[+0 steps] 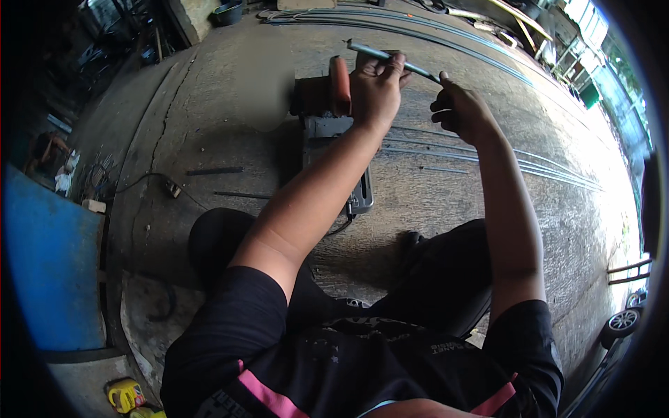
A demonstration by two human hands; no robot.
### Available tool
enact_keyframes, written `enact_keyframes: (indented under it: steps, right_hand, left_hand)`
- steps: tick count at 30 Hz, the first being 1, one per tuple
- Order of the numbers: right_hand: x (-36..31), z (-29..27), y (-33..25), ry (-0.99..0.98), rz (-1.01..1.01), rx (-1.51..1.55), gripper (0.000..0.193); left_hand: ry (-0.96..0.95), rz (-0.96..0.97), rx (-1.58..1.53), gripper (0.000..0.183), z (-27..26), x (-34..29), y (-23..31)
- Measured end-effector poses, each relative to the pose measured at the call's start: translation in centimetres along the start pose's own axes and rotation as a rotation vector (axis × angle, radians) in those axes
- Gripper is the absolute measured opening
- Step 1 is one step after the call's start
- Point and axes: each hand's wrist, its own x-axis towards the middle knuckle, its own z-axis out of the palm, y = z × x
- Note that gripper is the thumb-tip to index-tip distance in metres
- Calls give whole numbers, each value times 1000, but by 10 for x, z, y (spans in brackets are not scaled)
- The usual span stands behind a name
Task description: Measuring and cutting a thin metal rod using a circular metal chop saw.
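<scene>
A short grey metal tube (376, 52) is held up at a slant, its lower right end thinner and darker. My left hand (378, 90) is closed round its middle. At the thin end, my right hand (463, 111) pinches the tip between thumb and finger, with the other fingers curled loosely. Just left of my left hand, partly covered by it and my forearm, stands what looks like a cut-off saw with an orange-red guard (339, 85) and a grey metal base (364, 191). Whether the tube is one piece or two cannot be made out.
Long thin metal rods (536, 167) lie on the rough concrete floor to the right, and long pipes (460, 45) lie farther back. Dark flat bars (214, 171) and a cable (150, 175) are on the left. A blue panel (49, 258) stands at the left edge.
</scene>
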Motion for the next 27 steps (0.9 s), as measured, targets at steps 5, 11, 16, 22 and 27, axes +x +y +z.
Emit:
enact_keyframes:
  steps: [5, 11, 16, 22, 27]
  right_hand:
    - [12, -42, 16, 130, -256, -386, 42]
    - [40, -78, 49, 18, -288, -724, 31]
    - [79, -116, 117, 282, -627, -941, 32]
    - [116, -134, 193, 254, -664, -996, 19]
    - [127, -126, 230, 203, -702, -988, 17]
  left_hand:
    - [65, -138, 22, 15, 16, -11, -51]
    - [242, -306, -123, 10, 34, -22, -123]
    - [288, -345, -12, 10, 39, -34, -181]
    - [259, -464, 94, 21, 27, -51, -228]
    - [252, -538, 169, 22, 2, -61, -254]
